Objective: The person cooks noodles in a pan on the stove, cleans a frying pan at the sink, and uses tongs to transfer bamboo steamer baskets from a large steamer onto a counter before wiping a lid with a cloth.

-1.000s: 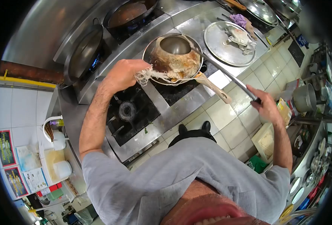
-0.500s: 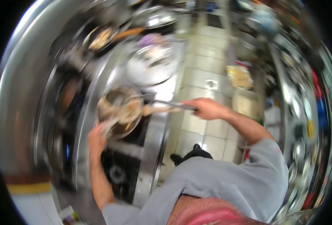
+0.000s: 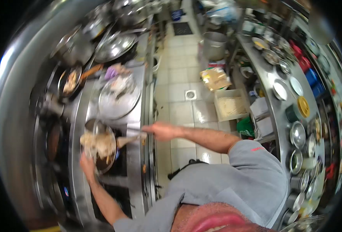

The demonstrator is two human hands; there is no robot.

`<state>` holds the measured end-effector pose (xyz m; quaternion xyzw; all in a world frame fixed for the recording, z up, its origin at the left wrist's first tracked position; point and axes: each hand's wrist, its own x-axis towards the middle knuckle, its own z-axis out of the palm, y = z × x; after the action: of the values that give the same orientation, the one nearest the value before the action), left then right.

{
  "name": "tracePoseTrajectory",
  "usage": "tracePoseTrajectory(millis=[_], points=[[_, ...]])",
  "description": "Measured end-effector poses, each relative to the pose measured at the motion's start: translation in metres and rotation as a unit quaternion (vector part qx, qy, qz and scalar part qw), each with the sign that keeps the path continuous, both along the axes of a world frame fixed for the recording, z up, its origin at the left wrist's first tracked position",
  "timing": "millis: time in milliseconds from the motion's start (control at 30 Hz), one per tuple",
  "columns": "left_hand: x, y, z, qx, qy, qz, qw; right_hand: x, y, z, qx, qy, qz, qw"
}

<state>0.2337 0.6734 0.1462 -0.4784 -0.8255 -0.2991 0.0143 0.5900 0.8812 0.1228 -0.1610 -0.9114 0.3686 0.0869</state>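
So on the left, our left hand (image 3: 87, 167) reaches forward, bent at the wrist, fingers at the pan's left edge beside the food (too blurry for us to tell how open it is or whether it's gripping anything). Just right of it, the pale, stringy food (image 3: 100, 145) is heaped in the pan (image 3: 102, 165) above brownish liquid, with the bowl of the ladle (image 3: 97, 127) at the far side. Next comes a round metal tray (image 3: 108, 108) carrying a crumpled cloth (image 3: 121, 85). Further right, our right hand (image 3: 162, 130) is curled closed round the ladle's dark handle, arm stretched sideways.
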Motion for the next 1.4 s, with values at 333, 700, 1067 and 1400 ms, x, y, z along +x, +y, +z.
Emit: tracePoseTrajectory(millis=[333, 700, 1067, 1400], points=[[-0.006, -0.005, -0.023, 0.018, 0.030, 0.145, 0.989, -0.034, 0.002, 0.031, 0.041, 0.043, 0.036, 0.998], [0.032, -0.002, -0.044, -0.118, 0.010, 0.054, 0.991, -0.043, -0.016, 0.039, 0.212, -0.079, 0.039, 0.973], [0.022, 0.016, -0.057, -0.144, 0.060, 0.059, 0.986, -0.097, -0.019, 0.027, 0.287, -0.102, 0.062, 0.950], [0.029, 0.036, -0.086, -0.151, 0.086, 0.206, 0.963, -0.049, -0.027, 0.034, 0.114, -0.085, 0.005, 0.990]])
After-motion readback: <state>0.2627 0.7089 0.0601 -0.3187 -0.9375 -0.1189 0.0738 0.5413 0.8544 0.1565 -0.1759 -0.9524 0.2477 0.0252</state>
